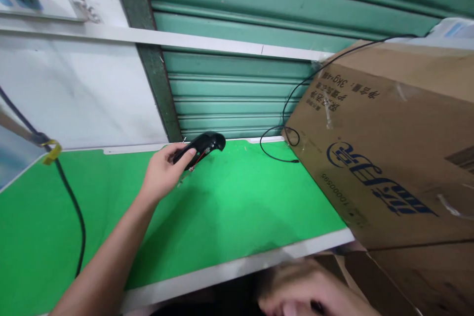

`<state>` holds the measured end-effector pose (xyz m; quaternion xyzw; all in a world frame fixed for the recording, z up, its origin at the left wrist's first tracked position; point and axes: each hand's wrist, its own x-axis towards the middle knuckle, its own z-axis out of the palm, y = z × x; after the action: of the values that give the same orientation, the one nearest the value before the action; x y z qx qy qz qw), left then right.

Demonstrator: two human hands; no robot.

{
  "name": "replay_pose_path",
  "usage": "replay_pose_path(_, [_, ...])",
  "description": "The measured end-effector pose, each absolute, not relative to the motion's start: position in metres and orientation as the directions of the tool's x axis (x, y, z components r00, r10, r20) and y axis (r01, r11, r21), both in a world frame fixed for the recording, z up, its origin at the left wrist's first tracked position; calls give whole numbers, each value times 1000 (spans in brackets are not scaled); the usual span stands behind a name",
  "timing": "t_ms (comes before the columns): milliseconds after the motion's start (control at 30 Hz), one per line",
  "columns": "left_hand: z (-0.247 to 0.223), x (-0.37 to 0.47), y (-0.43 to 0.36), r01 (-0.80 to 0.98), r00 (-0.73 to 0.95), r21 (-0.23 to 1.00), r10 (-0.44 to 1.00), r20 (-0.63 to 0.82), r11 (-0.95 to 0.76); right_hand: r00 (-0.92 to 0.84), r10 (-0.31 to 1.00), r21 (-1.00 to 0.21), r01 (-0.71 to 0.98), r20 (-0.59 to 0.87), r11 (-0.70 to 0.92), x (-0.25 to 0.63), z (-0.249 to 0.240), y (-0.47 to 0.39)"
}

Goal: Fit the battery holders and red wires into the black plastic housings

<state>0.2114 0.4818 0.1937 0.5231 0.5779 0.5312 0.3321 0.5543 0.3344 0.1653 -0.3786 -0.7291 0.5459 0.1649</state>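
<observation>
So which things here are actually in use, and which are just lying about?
In use:
- left hand, gripping the black plastic part with thin red wires, low over the green mat
- right hand, blurred at the bench's near edge; contents unclear

Lying about:
- cardboard box
- thin black cable
- thick black cable

head cam | looks forward-down (tilted) | close over green bench (240,207) | single view

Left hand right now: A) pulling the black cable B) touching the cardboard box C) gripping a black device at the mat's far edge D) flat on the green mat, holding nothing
C: the left hand has its fingers around the black device, near the far edge of the green mat.
</observation>
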Motion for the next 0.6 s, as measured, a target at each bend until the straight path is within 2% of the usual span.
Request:
replay_pose_path(33, [197, 218, 487, 94, -206, 993, 974, 93, -75, -605, 793, -952, 279, -71, 128, 543, 175, 356])
replay_pose_path(100, [201, 232, 496, -113, -118, 993, 993, 11, -24, -558, 826, -989, 65, 76, 135, 520, 189, 408])
replay_pose_path(167, [200, 246, 502, -186, -69, 982, 998, 4, -16, -439, 886, -988, -110, 150, 113, 499, 196, 466])
replay_pose_path(233, [194, 258, 503, -264, -44, 964, 999, -1, -11, -289, 948, -971, -230, 133, 66, 481, 196, 519])
replay_pose_path(367, [173, 270, 499, -385, -55, 923, 998, -13, -10, -268, 961, -968, -252, 69, -1, 456, 182, 574])
replay_pose_path(500, [160, 273, 495, -444, -111, 896, 994, -18, -33, -434, 901, -958, -256, -7, -130, 438, 161, 565])
replay_pose_path(600, [157, 272, 492, -391, -157, 918, 988, 1, -63, -537, 843, -928, -299, -27, -221, 434, 152, 549])
